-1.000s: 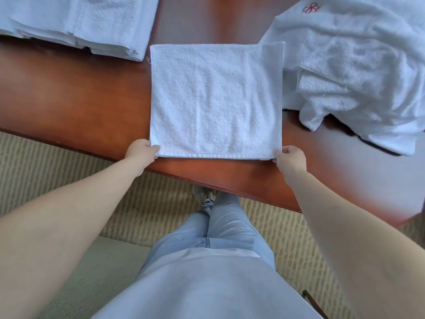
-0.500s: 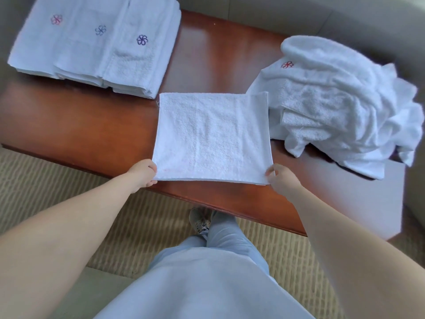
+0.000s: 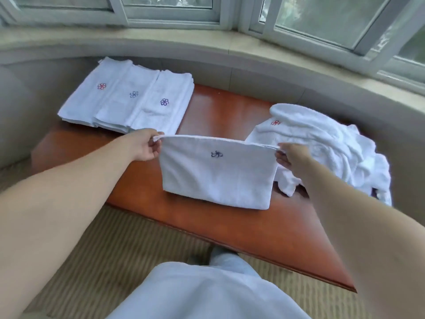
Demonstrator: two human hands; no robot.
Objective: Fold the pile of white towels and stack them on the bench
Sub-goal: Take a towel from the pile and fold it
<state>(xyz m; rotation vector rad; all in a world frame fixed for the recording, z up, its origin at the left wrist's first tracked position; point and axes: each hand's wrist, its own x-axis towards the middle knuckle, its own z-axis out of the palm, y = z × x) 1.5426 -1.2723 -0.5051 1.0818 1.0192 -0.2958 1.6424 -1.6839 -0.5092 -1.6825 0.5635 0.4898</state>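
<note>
Towel in hand [image 3: 218, 178] is hanging between both hands, top edge stretched taut, lower fold resting on the bench [image 3: 230, 226]. A small blue flower mark is showing just under the top edge, about midway between the hands.

Left hand [image 3: 147, 146] is pinching the top left corner, fingers curled round the hem. Right hand [image 3: 291, 157] is pinching the top right corner the same way. Neither hand is spread.

Judgement: this is a half-fold in progress, with the held edge being carried over the part lying on the wood.

Doing it well, as I read it:
- keeping both corners level so the edge is landing square, not skewed
- keeping tension between the hands so no slack is bunching mid-span
- laying the edge down onto the far edge of the lower layer, corners matching, before letting go
- smoothing flat after release, since terry is clinging to itself and holding wrinkles

Beyond the left hand, the folded stack [image 3: 128, 104] is sitting at the far end of the bench, three flower marks facing up, layers stepped sideways. That is probably where this one is going.

Just beyond the right hand, nearly touching it, the unfolded pile [image 3: 322, 143] is lying heaped, one red mark showing. Risk: the right corner snagging that pile during the fold.

Several towels are looking left to do.
</note>
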